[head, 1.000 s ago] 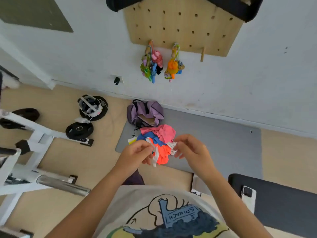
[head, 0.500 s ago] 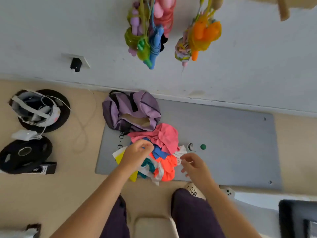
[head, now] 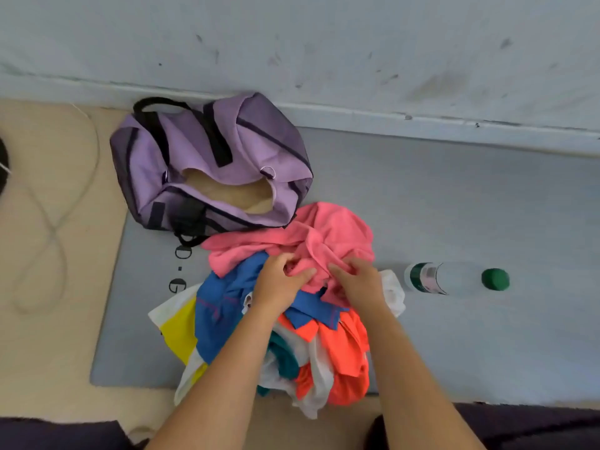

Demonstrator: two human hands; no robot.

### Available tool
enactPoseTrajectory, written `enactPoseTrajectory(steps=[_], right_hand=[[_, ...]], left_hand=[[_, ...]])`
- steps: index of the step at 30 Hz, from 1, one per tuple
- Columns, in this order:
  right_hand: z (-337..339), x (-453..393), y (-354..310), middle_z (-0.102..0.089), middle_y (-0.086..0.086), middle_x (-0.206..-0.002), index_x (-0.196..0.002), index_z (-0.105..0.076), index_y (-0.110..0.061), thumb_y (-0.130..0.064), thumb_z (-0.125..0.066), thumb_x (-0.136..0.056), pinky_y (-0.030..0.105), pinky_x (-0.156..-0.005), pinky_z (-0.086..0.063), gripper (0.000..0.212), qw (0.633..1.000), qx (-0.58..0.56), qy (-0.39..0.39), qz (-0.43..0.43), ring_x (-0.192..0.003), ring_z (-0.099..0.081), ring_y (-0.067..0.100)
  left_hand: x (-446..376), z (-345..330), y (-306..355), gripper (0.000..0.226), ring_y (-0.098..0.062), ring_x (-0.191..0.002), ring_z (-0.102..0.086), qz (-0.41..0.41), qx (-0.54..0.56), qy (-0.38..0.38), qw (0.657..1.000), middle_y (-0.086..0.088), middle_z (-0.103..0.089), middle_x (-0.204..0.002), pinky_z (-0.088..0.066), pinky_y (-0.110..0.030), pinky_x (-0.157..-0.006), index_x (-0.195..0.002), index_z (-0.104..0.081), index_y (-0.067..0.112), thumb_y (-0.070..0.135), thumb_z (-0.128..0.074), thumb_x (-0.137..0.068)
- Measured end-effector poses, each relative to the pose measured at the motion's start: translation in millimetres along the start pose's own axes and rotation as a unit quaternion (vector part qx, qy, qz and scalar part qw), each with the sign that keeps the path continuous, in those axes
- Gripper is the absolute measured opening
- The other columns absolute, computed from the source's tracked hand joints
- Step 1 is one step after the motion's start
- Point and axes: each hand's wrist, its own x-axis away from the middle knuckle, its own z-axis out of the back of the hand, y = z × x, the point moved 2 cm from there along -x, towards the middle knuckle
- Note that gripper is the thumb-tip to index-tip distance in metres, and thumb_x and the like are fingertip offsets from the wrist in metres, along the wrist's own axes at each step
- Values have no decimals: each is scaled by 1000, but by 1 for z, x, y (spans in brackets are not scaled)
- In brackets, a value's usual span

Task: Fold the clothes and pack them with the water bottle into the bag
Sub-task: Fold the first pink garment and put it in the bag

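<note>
Right, head view only.
Left hand: left hand (head: 278,283) on top of the pile, fingers curled into the pink garment (head: 328,235), gripping it.
Right hand: right hand (head: 358,280) just beside it, fingers also bunching the same pink cloth.
Clothes: unfolded heap on the grey mat (head: 454,203); pink on top, blue garment (head: 224,306) under it, orange garment (head: 347,355) nearest the person, white-and-yellow piece (head: 178,326) sticking out at the left edge.
Bag: purple duffel bag (head: 201,151) unzipped, mouth gaping, against the wall (head: 292,43), touching the pink cloth.
Bottle: water bottle (head: 454,278) lying on its side right of the pile, green cap pointing away.
Around: cable (head: 48,228) looped on the tan floor (head: 48,319) left of the mat.
In the way: both forearms cover the middle of the heap.
</note>
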Motion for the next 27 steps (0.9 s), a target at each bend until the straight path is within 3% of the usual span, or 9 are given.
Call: enactPoseTrajectory(steps=[3,6,10,14,16,18,21,23,27], right_hand=[[2,-9,-3,-49,6,-58,-72,-62,3,-16,-74,-83,37,-56,-41,26,999,-29,13,42,-58,-46,20],[15,6,-13,-43,5,-58,-72,-63,5,-14,-72,-85,37,-55,-37,25,995,-59,34,72,-58,-40,19],[54,56,-40,-39,12,-61,-63,-58,9,-12,-72,-84,33,-58,-28,33,986,-6,72,148,-61,-35,19],[90,116,-84,-46,2,-61,-69,-64,-7,-11,-68,-89,17,-50,-33,21,980,-56,-18,192,-57,-39,11],[103,152,-107,-52,-3,-63,-73,-63,-15,-11,-62,-93,15,-54,-38,21,964,-96,-85,233,-57,-45,6],[114,189,-125,-60,-4,-69,-82,-65,-15,-11,-56,-97,15,-58,-45,17,940,-161,-158,255,-60,-55,2],[133,236,-141,-65,1,-80,-90,-65,-13,-13,-52,-99,19,-65,-51,15,914,-191,-219,283,-69,-61,7],[145,262,-144,-66,1,-81,-89,-66,-16,-16,-53,-100,21,-68,-51,17,907,-189,-231,296,-72,-60,9],[167,300,-149,-65,-4,-80,-84,-67,-22,-27,-58,-97,27,-71,-45,16,913,-153,-194,326,-72,-57,9]], left_hand=[[-9,6,-1,13,-4,-72,-58,-45,-8,14,999,12,-66,-76,-42,-21,-68,-79,-69,22,28,-80,-79],[3,18,13,8,-7,-75,-59,-79,2,25,997,9,-69,-78,-44,-18,-68,-83,-72,17,23,-77,-83],[54,41,41,15,-11,-78,-59,-90,-29,26,995,-4,-73,-86,-48,-32,-76,-87,-76,9,23,-75,-84],[112,68,84,19,-6,-75,-57,-117,-73,22,990,-4,-72,-93,-47,-22,-71,-94,-75,9,23,-79,-81],[151,80,111,44,4,-92,-58,-181,-36,-5,983,11,-65,-112,-44,-7,-79,-115,-67,21,24,-85,-75],[194,88,138,52,8,-106,-58,-223,7,-80,971,23,-63,-118,-45,-10,-87,-121,-61,36,27,-84,-76],[249,99,167,24,-2,-86,-64,-234,7,-105,967,12,-72,-91,-51,-23,-78,-92,-68,28,44,-78,-77],[277,110,182,40,-9,-72,-53,-246,-24,-76,966,4,-60,-77,-41,-32,-70,-82,-66,17,56,-72,-77],[325,124,204,66,-7,-64,-42,-294,-44,-31,954,6,-46,-70,-30,-29,-60,-84,-61,5,70,-62,-75]])
